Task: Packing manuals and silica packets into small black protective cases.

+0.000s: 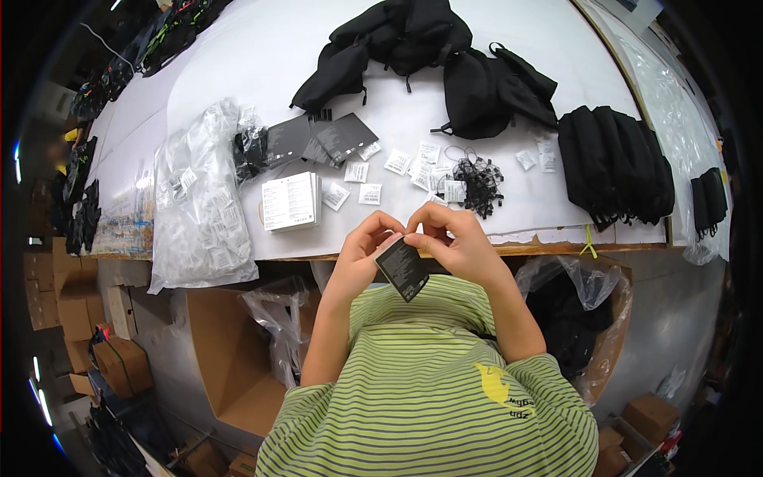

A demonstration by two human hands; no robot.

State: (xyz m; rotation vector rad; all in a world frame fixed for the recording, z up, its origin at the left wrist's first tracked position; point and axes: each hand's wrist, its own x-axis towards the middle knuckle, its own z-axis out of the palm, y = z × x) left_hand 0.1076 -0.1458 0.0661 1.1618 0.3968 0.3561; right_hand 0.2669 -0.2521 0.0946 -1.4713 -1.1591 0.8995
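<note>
In front of my body, near the table's front edge, both hands hold a small black printed tag [404, 270]. My left hand [364, 253] is closed on its upper left side. The thumb and fingers of my right hand [455, 241] pinch together at the tag's top edge; anything tiny between those fingertips is hidden. Just beyond my hands lie small white packets [369, 194] and a tangled heap of black cords [479, 187]. To their left stands a stack of white printed leaflets [288, 202], with larger black cards [346, 137] spread behind it.
A clear plastic bag [208, 215] of white packets hangs over the table's front edge at left. Black fabric bags [405, 36] lie at the back, and more black bags [616, 165] are lined up at right. Open cardboard boxes [230, 358] stand below the table edge.
</note>
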